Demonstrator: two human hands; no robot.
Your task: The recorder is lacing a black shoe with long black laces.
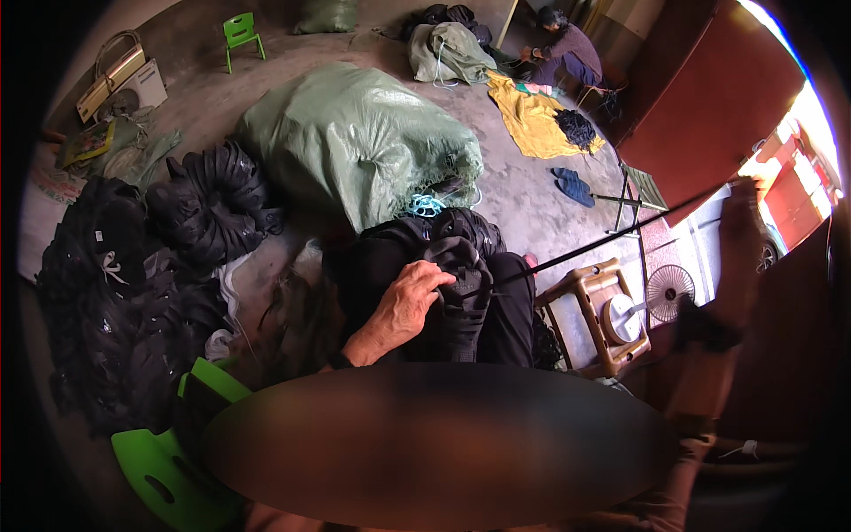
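Left hand (399, 306) closed, thumb and fingertips pinching the near-left edge of a black shoe upper (464, 297); right hand (742, 199) raised far out to the right, dark and soft-edged, but looks closed on the far end of a black lace (612, 238), since the line runs straight and taut to it. Upper sits on the seated person's lap, against the dark trousers (510, 306), just right of the left fingers; long axis points roughly away from the body, lace leaving its right side at a wide angle, up and right. Left hand much nearer, touching; right hand well apart, joined only by the lace. From where I stand can't tell toe from heel. Around: big pale green woven sack (355, 133) ahead, heap of black uppers (115, 328) at left, tan-framed stool (576, 310) and small fan (669, 293) at right.
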